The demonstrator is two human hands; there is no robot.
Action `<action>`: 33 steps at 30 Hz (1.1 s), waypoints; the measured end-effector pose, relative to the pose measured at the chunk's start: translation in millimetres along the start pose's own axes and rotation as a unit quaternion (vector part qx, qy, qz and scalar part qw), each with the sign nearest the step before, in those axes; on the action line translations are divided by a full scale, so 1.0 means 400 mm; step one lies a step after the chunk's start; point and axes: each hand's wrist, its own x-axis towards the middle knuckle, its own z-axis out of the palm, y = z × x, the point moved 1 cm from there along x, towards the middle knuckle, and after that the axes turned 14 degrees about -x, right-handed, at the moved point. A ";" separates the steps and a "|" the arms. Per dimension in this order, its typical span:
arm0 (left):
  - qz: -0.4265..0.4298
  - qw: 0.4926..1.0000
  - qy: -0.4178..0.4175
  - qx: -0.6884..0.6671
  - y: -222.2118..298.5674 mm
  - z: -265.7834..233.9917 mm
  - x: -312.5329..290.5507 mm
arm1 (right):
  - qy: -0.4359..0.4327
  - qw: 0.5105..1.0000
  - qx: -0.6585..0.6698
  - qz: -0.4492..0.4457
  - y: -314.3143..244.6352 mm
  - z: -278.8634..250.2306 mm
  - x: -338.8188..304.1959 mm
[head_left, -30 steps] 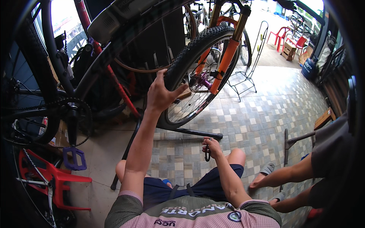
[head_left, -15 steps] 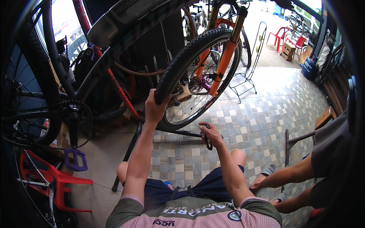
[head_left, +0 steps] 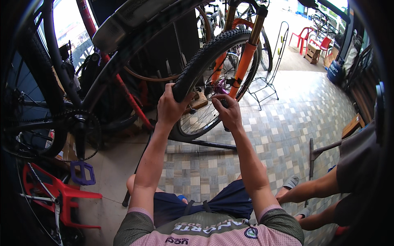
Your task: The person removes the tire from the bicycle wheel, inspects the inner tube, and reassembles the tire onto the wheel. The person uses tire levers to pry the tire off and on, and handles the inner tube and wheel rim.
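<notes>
My left hand (head_left: 170, 107) is wrapped round the near side of the front wheel's knobby black tyre (head_left: 196, 61). My right hand (head_left: 230, 114) is raised at the wheel's near right side, in front of the spokes, with thumb and fingertips pinched together. Something black shows in its palm and below it; the fingers hide most of this thing, so I cannot make out its kind. Just beyond that hand is the orange suspension fork (head_left: 248, 57), which holds the wheel. A dark bicycle frame (head_left: 104, 71) with a crank and purple pedal (head_left: 82, 172) extends to the left.
A black stand leg (head_left: 213, 144) runs below the wheel. At lower left stands a red plastic chair (head_left: 69, 197). Another person's legs (head_left: 316, 189) are close on my right. A folding metal rack (head_left: 266, 84) stands on the tiled floor (head_left: 295, 110) beyond the wheel.
My right hand has risen from below the wheel to in front of its spokes, and the black looped thing in it is now mostly hidden. My left hand still grips the tyre, slightly higher.
</notes>
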 end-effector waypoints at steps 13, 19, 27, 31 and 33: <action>-0.020 0.997 -0.003 -0.076 -0.063 -0.020 -0.073 | -0.293 0.923 0.213 0.128 0.017 0.109 0.005; -0.034 0.995 -0.008 -0.096 -0.079 -0.025 -0.115 | -0.276 0.901 0.297 0.153 0.048 0.117 -0.028; -0.022 0.994 -0.014 -0.108 -0.082 -0.025 -0.130 | -0.259 0.909 0.284 0.159 0.052 0.145 -0.035; 0.028 0.995 -0.002 -0.094 -0.070 -0.022 -0.131 | -0.244 0.930 0.250 0.118 0.028 0.150 -0.046; 0.105 0.993 0.018 -0.055 -0.051 -0.018 -0.131 | -0.214 0.947 0.211 0.115 0.041 0.135 -0.027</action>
